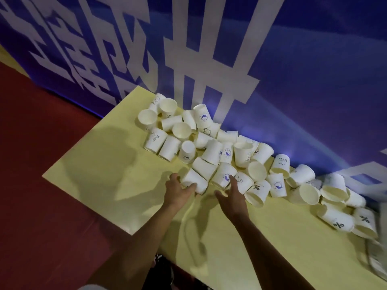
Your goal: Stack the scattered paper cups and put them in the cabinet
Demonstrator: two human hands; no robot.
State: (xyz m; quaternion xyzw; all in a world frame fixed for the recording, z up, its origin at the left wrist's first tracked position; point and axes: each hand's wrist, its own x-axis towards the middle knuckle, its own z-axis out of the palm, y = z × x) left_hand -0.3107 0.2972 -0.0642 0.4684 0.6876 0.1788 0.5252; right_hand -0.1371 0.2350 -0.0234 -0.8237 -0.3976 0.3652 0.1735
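Several white paper cups (211, 151) lie scattered on a yellow table (100, 174), along a blue banner; some are upright, some on their sides. My left hand (178, 190) grips a plain cup (193, 180) lying on its side at the near edge of the pile, thumb on its left and fingers curled on its near side. My right hand (231, 194) reaches to a blue-printed cup (223, 174) just to the right. Its fingers are extended, one fingertip touches the cup, and the thumb is spread apart from it. No cabinet is in view.
A blue banner (293, 80) with large white characters stands right behind the cups. Red floor (41, 164) lies left of the table. More cups (335, 220), some marked "%", pile up at the far right by the table's edge.
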